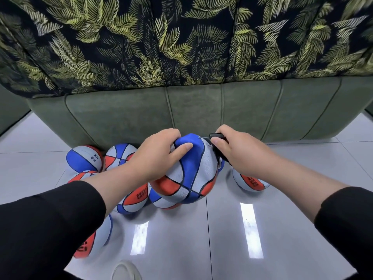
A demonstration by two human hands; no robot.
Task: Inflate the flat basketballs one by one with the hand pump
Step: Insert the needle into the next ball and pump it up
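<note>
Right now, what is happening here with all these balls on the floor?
A person is preparing to inflate a flat basketball. The left hand grips its crumpled blue top, and the right hand holds the black hand pump, its thin needle at the ball's top. Other red, white and blue basketballs lie on the tiled floor before a green sofa.

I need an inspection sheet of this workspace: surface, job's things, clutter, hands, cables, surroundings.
Surface: glossy grey tiled floor, with light reflections.
Job's things: crumpled basketball held up; black pump, its needle at the ball's top; other basketballs on the floor, mostly left.
Clutter: nothing seen.
Hands: left hand grips the ball's top; right hand holds the pump.
Cables: nothing seen.
Surroundings: green sofa under a leaf-print cover; shoe tip at the bottom edge.
</note>
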